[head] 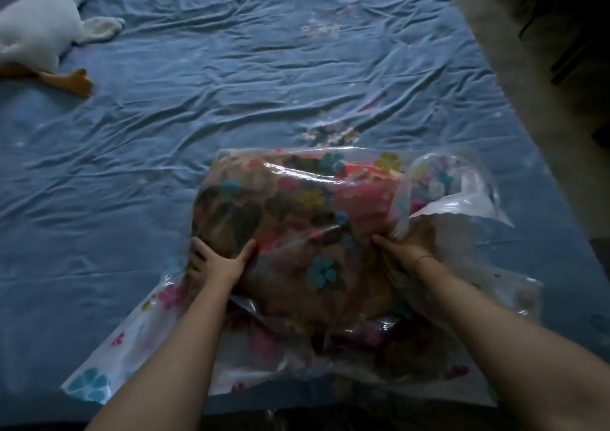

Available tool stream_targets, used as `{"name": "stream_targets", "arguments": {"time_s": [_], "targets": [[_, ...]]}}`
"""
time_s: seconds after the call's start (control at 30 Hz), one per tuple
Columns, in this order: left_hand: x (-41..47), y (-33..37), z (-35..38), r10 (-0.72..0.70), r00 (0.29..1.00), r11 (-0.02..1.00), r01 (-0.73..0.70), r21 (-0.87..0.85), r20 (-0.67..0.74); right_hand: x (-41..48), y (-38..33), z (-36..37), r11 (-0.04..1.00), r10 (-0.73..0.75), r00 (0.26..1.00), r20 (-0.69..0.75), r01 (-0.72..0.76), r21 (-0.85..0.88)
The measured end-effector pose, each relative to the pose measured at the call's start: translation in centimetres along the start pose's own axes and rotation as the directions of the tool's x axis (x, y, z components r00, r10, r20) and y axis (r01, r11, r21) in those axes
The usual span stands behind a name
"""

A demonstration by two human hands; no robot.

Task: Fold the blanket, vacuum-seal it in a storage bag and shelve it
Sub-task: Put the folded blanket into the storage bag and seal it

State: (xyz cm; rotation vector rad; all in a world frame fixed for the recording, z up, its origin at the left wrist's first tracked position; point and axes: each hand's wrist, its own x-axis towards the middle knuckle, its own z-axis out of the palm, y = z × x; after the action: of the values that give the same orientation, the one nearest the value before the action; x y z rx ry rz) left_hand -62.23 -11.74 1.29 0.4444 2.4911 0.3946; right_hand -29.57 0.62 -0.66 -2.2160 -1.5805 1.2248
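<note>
Item: storage bag (109,364), clear plastic with a flower print, lying on my bed (198,100) near its front edge. Contents: the folded blanket (297,206), a bulky multicoloured bundle filling the bag's far half.

My left hand (218,259) grips the bundle's near left side through the plastic, thumb spread across the top, fingers curled around the edge.

My right hand (409,242) clasps the near right side, thumb on top and fingers tucked under a fold of plastic.

The bag's loose, flat end lies towards me, beneath both forearms.

Also present: a white plush goose (36,34), far left corner, well apart.
</note>
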Motion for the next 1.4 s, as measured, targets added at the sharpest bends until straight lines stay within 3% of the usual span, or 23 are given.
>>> {"name": "stream_targets", "arguments": {"time_s": [0.1, 0.23, 0.4, 0.7, 1.0, 1.2, 1.4], "targets": [[0.1, 0.2, 1.3, 0.064, 0.998, 0.996, -0.064, 0.06, -0.006, 5.3, 4.5, 2.7, 0.996, 0.005, 1.0, 0.025, -0.008, 0.092], [1.8, 0.3, 2.7, 0.1, 0.995, 0.989, -0.1, 0.11, 0.006, 5.4, 3.5, 3.2, 0.992, -0.061, 0.998, -0.009, 0.061, 0.108], [5.4, 0.4, 2.9, 0.123, 0.992, 0.974, -0.124, 0.19, 0.012, 8.0, 5.4, 6.4, 0.977, -0.083, 0.995, 0.048, 0.072, 0.2], [17.6, 2.1, -4.2, 0.289, 0.952, 0.917, -0.306, 0.255, 0.104, -2.7, -8.4, 11.1, 0.957, -0.016, 0.99, 0.142, -0.026, 0.288], [26.8, 4.4, -15.8, 0.504, 0.863, 0.772, -0.468, 0.429, 0.035, -7.6, -23.6, 29.6, 0.858, 0.167, 0.947, 0.275, -0.277, 0.433], [27.2, -3.4, -21.0, 0.582, 0.811, 0.746, -0.565, 0.353, 0.066, -15.1, -36.7, 38.0, 0.768, -0.023, 0.925, 0.378, -0.226, 0.599], [26.6, -13.2, -24.8, 0.555, 0.827, 0.796, -0.56, 0.231, 0.089, -19.5, -34.0, 37.4, 0.888, -0.172, 0.9, 0.4, -0.034, 0.459]]}}
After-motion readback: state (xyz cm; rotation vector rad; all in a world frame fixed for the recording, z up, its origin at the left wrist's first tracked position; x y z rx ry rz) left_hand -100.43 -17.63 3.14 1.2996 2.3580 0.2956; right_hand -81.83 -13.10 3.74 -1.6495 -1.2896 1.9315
